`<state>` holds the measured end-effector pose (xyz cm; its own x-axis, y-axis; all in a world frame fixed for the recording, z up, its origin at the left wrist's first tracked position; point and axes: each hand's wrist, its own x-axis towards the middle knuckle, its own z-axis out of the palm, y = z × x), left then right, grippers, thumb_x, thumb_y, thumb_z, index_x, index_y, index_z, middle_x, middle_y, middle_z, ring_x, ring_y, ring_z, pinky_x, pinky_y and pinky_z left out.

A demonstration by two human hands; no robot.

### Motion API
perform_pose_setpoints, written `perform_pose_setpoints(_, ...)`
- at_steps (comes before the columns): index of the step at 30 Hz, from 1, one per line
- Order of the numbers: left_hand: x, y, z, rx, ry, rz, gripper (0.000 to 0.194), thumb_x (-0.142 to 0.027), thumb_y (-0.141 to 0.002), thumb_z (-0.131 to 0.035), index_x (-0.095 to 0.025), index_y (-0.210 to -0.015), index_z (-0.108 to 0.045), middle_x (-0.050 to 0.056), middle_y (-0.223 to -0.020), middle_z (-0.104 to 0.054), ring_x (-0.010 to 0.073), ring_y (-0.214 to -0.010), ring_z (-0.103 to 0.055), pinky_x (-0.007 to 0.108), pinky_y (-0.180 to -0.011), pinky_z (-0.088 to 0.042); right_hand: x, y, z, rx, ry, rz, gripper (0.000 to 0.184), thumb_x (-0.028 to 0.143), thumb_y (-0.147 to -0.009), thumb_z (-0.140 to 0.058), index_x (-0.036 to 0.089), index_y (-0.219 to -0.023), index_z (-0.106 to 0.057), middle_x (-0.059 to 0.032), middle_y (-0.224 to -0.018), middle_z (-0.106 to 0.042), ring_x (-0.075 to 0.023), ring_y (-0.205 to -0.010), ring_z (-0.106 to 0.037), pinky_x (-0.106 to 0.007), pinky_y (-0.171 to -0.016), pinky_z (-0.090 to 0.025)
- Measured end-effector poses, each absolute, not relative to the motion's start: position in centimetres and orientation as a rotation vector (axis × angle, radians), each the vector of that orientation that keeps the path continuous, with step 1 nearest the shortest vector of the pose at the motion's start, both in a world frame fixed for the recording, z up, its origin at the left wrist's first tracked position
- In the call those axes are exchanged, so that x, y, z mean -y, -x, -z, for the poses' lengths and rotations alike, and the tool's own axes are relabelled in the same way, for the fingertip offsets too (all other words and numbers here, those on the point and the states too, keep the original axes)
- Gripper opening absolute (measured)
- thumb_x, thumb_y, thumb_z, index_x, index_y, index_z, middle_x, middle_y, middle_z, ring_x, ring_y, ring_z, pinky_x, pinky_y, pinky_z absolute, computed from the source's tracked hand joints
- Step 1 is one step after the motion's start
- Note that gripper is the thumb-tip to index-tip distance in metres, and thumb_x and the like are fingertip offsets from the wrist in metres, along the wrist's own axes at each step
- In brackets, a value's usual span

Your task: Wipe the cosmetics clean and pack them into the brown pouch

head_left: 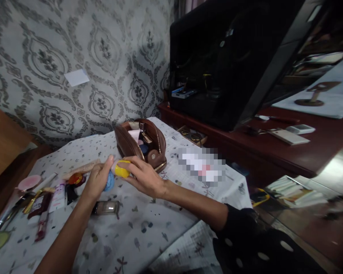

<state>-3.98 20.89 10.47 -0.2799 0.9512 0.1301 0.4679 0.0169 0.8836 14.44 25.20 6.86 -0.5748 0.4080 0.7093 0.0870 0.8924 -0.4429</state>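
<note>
In front of the brown cosmetic bag, my two hands meet over a small container with a bright yellow end (pixel 122 170) and a pale end. My right hand (pixel 147 176) has its fingers wrapped round the yellow end. My left hand (pixel 98 177) is closed at the pale end, with the thumb up against it. Under the left fingers shows a light blue, crumpled-looking thing (pixel 109 182); whether it is held cannot be told. The brown bag (pixel 121 142) stands unzipped, with a white tube (pixel 134 134) and other cosmetics inside. A flat glass bottle (pixel 107 207) lies near my left wrist.
Several cosmetics lie at the left, among them a pink round item (pixel 29 182), a white tube (pixel 58 196) and a red lip-gloss tube (pixel 41 226). A patterned white cloth (pixel 148 243) covers the table. At the right, a large black television (pixel 217 64) stands on a dark red cabinet (pixel 288 152).
</note>
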Motion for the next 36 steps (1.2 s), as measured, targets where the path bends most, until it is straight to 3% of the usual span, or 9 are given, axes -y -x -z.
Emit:
perform_pose_setpoints(8, -22.8, 1.5, -13.3, -1.884, -1.857, -1.152, 0.053, -0.057, -0.086, -0.045, -0.023, -0.049, -0.028, -0.004, -0.045, -0.028, 0.0112, -0.047, -0.031, 0.026, -0.046, -0.025, -26.3, -16.8, -8.2, 2.042, 0.302, -0.468, 0.037, 0.033, -0.098, -0.051, 0.021, -0.133, -0.047, -0.0118, -0.122, -0.057, -0.0217, -0.113, -0.058, -0.038, -0.099, -0.05)
perform_pose_setpoints(16, -25.2, -0.4, -13.5, -1.659, -1.911, -1.309, 0.041, -0.048, -0.091, -0.044, -0.02, -0.061, -0.04, -0.005, -0.056, -0.035, 0.0107, -0.055, -0.036, 0.024, -0.054, -0.03, -27.7, -18.2, -9.0, 1.97, 0.456, -0.509, 0.04, 0.034, -0.094, -0.056, 0.022, -0.131, -0.048, -0.0108, -0.121, -0.06, -0.0238, -0.111, -0.059, -0.041, -0.096, -0.05)
perform_pose_setpoints(22, -24.2, -1.2, -13.1, -1.589, -2.017, -1.421, 0.027, -0.045, -0.095, -0.045, -0.021, -0.086, -0.053, -0.003, -0.07, -0.051, 0.0126, -0.066, -0.049, 0.023, -0.063, -0.039, -27.6, -16.9, -9.0, 1.72, 0.568, -0.73, 0.041, 0.041, -0.091, -0.06, 0.021, -0.125, -0.048, -0.0088, -0.115, -0.062, -0.0209, -0.102, -0.061, -0.038, -0.092, -0.051)
perform_pose_setpoints(28, -24.3, -1.4, -11.9, -1.536, -2.117, -1.584, 0.036, -0.046, -0.095, -0.048, -0.02, -0.121, -0.051, 0.005, -0.109, -0.064, 0.0183, -0.096, -0.061, 0.027, -0.081, -0.047, -27.6, -14.6, -9.4, 1.523, 0.474, -0.894, 0.039, 0.047, -0.096, -0.049, 0.021, -0.125, -0.046, -0.0065, -0.11, -0.061, -0.0173, -0.096, -0.062, -0.031, -0.086, -0.052)
perform_pose_setpoints(32, -24.3, -1.0, -11.2, -1.497, -2.163, -1.636, 0.035, -0.045, -0.095, -0.049, -0.018, -0.117, -0.055, 0.006, -0.109, -0.064, 0.0188, -0.098, -0.061, 0.027, -0.084, -0.048, -27.4, -13.9, -8.9, 1.535, 0.519, -0.892, 0.038, 0.047, -0.095, -0.049, 0.02, -0.121, -0.048, -0.0035, -0.098, -0.061, -0.016, -0.085, -0.06, -0.03, -0.079, -0.051)
perform_pose_setpoints(36, -24.3, -0.6, -10.6, -1.487, -2.16, -1.626, 0.036, -0.047, -0.095, -0.049, -0.018, -0.115, -0.056, 0.005, -0.103, -0.065, 0.0185, -0.092, -0.062, 0.027, -0.08, -0.049, -27.4, -14.1, -8.1, 1.546, 0.491, -0.83, 0.037, 0.045, -0.095, -0.051, 0.02, -0.122, -0.048, -0.0048, -0.103, -0.06, -0.0169, -0.088, -0.059, -0.033, -0.084, -0.05)
